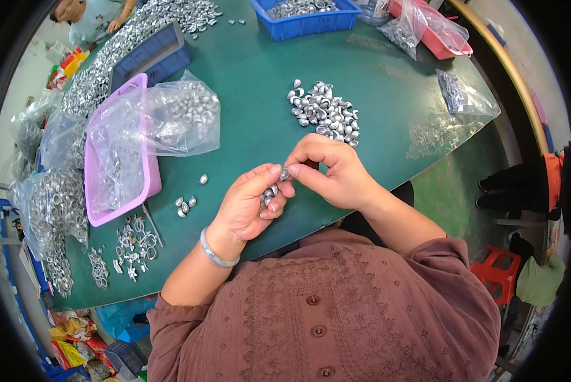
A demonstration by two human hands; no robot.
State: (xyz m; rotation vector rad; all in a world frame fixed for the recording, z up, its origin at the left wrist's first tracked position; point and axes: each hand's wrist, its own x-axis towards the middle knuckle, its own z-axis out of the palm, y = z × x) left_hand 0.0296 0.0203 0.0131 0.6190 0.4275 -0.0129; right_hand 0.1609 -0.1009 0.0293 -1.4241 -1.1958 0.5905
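Observation:
Small silver teardrop-shaped metal pieces [269, 193] lie in the curled fingers of my left hand [241, 202], which wears a pale bangle [216, 249]. Its thumb and forefinger meet my right hand [336, 173] at one silver piece [284, 173], pinched between the fingertips of both. Just beyond my right hand is a loose pile of the same hollow, shell-like pieces [323, 109]. Several more pieces [185, 205] rest on the green table left of my left hand, with a single one [203, 179] a little farther off.
On the left, a purple basket [152, 169] holds clear bags of metal parts [187, 121]. Loose rings and castings [136, 242] lie nearby. Blue trays [311, 27], a large heap [97, 79] and a pink basket [447, 44] stand farther back. Another person [97, 22] sits far left.

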